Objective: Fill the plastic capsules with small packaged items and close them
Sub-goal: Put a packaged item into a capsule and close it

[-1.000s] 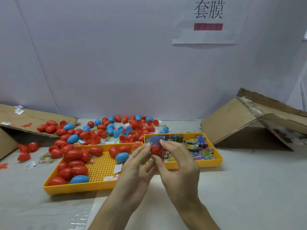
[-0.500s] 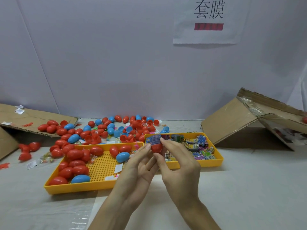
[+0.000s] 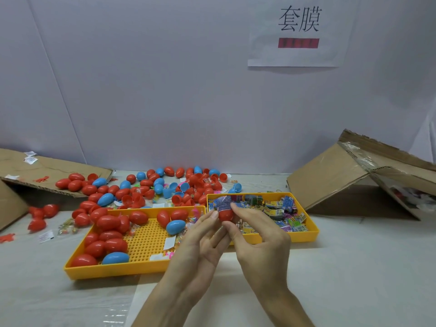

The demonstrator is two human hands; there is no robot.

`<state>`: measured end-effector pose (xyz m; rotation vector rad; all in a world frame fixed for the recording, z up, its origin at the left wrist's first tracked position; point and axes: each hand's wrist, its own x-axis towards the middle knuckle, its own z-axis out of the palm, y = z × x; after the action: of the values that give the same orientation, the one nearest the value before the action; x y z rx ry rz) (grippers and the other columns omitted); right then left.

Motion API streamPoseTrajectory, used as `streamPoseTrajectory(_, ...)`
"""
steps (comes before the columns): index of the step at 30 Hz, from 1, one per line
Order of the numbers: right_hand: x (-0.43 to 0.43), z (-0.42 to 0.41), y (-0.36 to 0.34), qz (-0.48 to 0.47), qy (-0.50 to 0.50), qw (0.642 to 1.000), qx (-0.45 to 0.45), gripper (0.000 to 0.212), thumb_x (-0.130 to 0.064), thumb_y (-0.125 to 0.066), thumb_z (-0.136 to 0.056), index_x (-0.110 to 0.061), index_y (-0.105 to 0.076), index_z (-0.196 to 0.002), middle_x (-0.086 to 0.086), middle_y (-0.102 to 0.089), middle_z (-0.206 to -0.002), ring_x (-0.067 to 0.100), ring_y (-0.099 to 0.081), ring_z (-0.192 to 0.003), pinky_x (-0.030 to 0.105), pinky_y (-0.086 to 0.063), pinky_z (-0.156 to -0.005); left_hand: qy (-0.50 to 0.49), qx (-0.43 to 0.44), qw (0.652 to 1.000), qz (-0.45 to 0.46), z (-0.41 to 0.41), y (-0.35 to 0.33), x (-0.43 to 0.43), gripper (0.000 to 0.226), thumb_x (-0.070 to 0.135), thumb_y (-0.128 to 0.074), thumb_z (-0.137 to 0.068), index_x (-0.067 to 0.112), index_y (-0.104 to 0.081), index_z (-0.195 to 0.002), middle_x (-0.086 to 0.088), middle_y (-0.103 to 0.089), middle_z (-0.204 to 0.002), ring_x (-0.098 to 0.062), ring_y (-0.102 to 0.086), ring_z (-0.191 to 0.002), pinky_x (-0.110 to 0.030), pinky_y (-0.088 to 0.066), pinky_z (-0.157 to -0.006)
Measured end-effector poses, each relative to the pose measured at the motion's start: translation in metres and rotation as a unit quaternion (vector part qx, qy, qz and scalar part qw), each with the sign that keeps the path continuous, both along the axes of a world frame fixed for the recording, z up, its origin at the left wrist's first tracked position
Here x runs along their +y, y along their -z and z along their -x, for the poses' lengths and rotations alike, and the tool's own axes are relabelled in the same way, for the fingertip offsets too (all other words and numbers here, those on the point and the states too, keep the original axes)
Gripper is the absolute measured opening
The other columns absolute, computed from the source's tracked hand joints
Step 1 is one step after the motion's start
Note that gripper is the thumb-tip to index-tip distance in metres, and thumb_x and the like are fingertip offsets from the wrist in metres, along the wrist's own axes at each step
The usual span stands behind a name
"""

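**Holding a red capsule half with a blue packet standing out of it**

A red capsule half is being held up between both hands, in front of the near left corner of the small yellow tray and clear of the table. It is being pinched from the left by the left hand: the thumb tip is being laid against its side, while the other fingers, nearly straight and close together, are being brought up under it. From the right it is being clamped by the right hand, with the thumb set against its lower edge and the forefinger curled over its upper right edge. The remaining right fingers are being kept loosely bent. A blue packet is being carried in the open mouth of the half and is sticking out upward; how deep it sits cannot be told.

More coloured packets are being kept in the small tray. Closed red and blue capsules are being stored in the large yellow tray just to its left. Loose capsules and open halves are lying scattered behind both trays. A tilted cardboard box is standing at the right, and flattened cardboard is lying at the left. A paper sign is stuck on the wall.
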<state>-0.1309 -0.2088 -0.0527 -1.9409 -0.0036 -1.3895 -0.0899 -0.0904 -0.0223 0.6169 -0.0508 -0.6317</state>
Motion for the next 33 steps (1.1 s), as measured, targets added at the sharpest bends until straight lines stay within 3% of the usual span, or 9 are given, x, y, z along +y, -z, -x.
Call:
streamPoseTrajectory(4, 0.001, 0.000, 0.000, 0.024, -0.017, 1.000, 0.010, 0.041, -0.009, -0.078, -0.084, -0.018, -0.072, -0.123, -0.011, -0.068, -0.116, 0.003, -0.064, -0.109, 0.012, -0.047, -0.093, 0.004, -0.026, 1.000, -0.010, -0.002, 0.000, 0.001, 0.051, 0.011, -0.075, -0.079, -0.001, -0.062, -0.127, -0.022, -0.071, -0.120, -0.030, -0.072, -0.108, -0.031, -0.062, -0.077)
streamPoseTrajectory(11, -0.001, -0.003, 0.002, 0.036, -0.017, 0.999, 0.004, 0.034, -0.004, -0.078, -0.081, -0.012, -0.077, -0.114, -0.001, -0.069, -0.108, 0.005, -0.066, -0.104, 0.011, -0.051, -0.087, -0.028, -0.081, 0.994, -0.061, -0.005, 0.003, 0.000, 0.048, 0.016, -0.073, -0.083, -0.003, -0.058, -0.124, -0.022, -0.071, -0.119, -0.032, -0.070, -0.111, -0.036, -0.060, -0.089)
streamPoseTrajectory(17, 0.003, -0.001, -0.002, 0.026, -0.024, 0.999, 0.001, 0.036, -0.009, -0.078, -0.082, -0.016, -0.075, -0.118, -0.005, -0.069, -0.108, 0.006, -0.066, -0.103, 0.013, -0.050, -0.089, -0.004, -0.046, 0.999, -0.028, -0.003, 0.004, 0.000, 0.052, 0.016, -0.071, -0.085, -0.004, -0.058, -0.131, -0.024, -0.069, -0.124, -0.031, -0.069, -0.115, -0.038, -0.055, -0.096)
streamPoseTrajectory(20, 0.005, 0.001, -0.007, -0.007, -0.017, 1.000, 0.017, 0.043, -0.021, -0.078, -0.082, -0.015, -0.070, -0.124, -0.010, -0.070, -0.111, 0.005, -0.066, -0.106, 0.016, -0.052, -0.091, 0.016, -0.046, 0.999, -0.018, -0.002, 0.002, 0.002, 0.042, 0.019, -0.068, -0.089, -0.001, -0.066, -0.126, -0.024, -0.068, -0.124, -0.029, -0.070, -0.112, -0.036, -0.060, -0.089)
streamPoseTrajectory(23, 0.006, 0.002, -0.010, -0.001, -0.012, 1.000, 0.024, 0.037, -0.021, -0.077, -0.081, -0.014, -0.075, -0.117, -0.009, -0.072, -0.112, 0.003, -0.066, -0.108, 0.022, -0.054, -0.092, 0.026, -0.090, 0.995, -0.044, -0.003, 0.000, 0.005, 0.032, 0.024, -0.065, -0.092, 0.007, -0.074, -0.117, -0.021, -0.070, -0.124, -0.027, -0.072, -0.109, -0.034, -0.061, -0.080)
streamPoseTrajectory(27, 0.005, 0.003, -0.012, 0.030, 0.001, 0.999, 0.018, 0.036, -0.016, -0.079, -0.079, -0.011, -0.076, -0.114, -0.007, -0.072, -0.108, 0.003, -0.067, -0.103, 0.019, -0.055, -0.090, 0.019, -0.143, 0.984, -0.103, -0.004, -0.002, 0.005, 0.036, 0.036, -0.063, -0.093, 0.012, -0.075, -0.117, -0.018, -0.070, -0.125, -0.028, -0.068, -0.116, -0.034, -0.060, -0.080)
streamPoseTrajectory(33, -0.001, 0.004, -0.009, 0.034, 0.002, 0.999, 0.007, 0.036, -0.007, -0.084, -0.075, -0.008, -0.078, -0.110, -0.002, -0.074, -0.101, 0.010, -0.070, -0.096, 0.024, -0.058, -0.084, 0.021, -0.195, 0.971, -0.134, -0.005, -0.001, 0.003, 0.035, 0.034, -0.062, -0.096, 0.008, -0.075, -0.115, -0.019, -0.072, -0.117, -0.030, -0.069, -0.114, -0.036, -0.060, -0.083)
